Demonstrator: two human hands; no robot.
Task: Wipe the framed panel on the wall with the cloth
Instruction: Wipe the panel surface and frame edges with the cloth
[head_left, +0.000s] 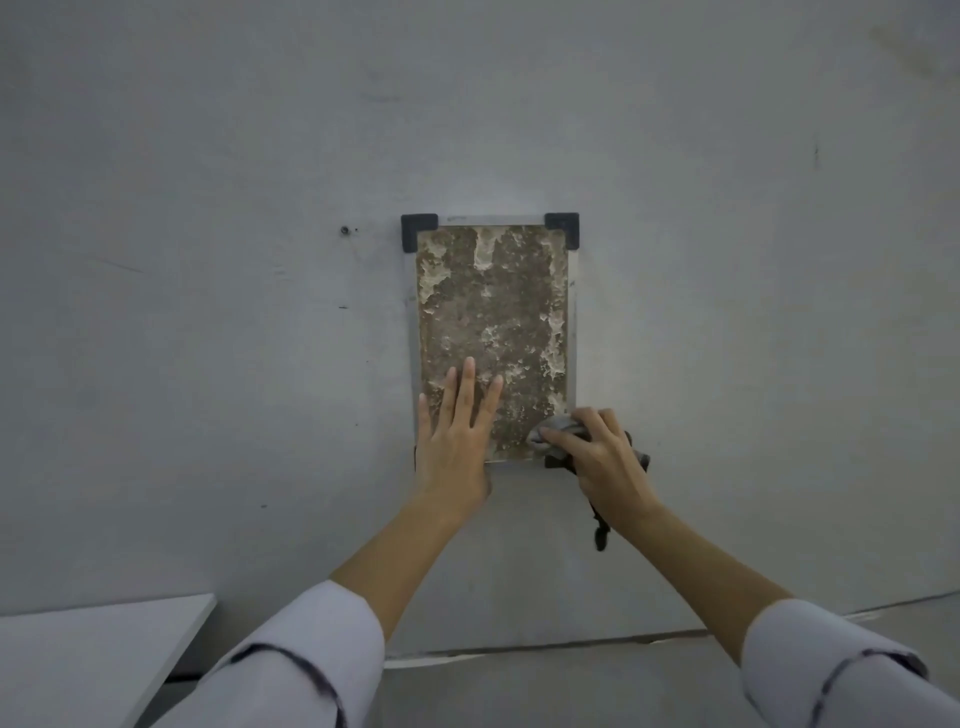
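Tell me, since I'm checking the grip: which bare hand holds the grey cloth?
The right hand, bunching the grey cloth at the panel's lower right corner; the left hand lies flat, empty.

A plain grey wall (208, 156) fills most of the view, marked by a small dark hole (345, 230) and a few faint scuffs. At the lower left a pale tabletop (78, 665) juts in. Along the bottom, the grey floor (571, 691) meets the wall.
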